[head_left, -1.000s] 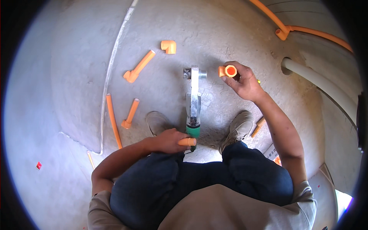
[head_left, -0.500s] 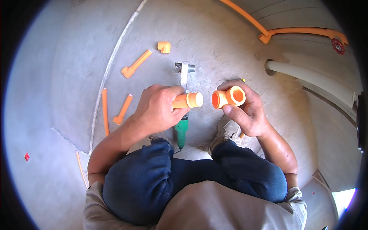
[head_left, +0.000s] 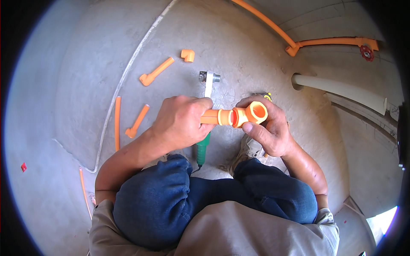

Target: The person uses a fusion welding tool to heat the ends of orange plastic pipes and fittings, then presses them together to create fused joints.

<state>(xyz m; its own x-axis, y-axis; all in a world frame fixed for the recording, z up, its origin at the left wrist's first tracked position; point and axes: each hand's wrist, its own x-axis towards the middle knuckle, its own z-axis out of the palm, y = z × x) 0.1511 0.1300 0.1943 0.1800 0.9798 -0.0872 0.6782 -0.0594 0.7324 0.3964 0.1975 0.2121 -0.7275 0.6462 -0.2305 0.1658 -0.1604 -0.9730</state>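
Note:
My left hand (head_left: 181, 119) is closed around an orange plastic pipe (head_left: 210, 116), whose end shows a raised ring and points right. Held in the fingers of my right hand (head_left: 273, 132) is an orange elbow fitting (head_left: 243, 116), one mouth facing the pipe and the other turned up. The pipe's end is at the elbow's mouth, with some reddish inside still visible; I cannot tell whether it has entered. Below both hands lies a pipe welding tool with a green handle (head_left: 202, 151) and a metal heating head (head_left: 209, 77), partly hidden by my left hand.
Left on the concrete floor lie a loose orange elbow (head_left: 188, 55), pipe pieces with fittings (head_left: 157, 71) (head_left: 137, 121) and a straight orange pipe (head_left: 118, 123). Orange piping (head_left: 329, 42) with a red valve wheel (head_left: 366, 53) and a white pipe (head_left: 341, 87) run at right.
My hands have come together, bringing the pipe's end from a gap away up to the elbow's mouth. Both hands keep their hold.

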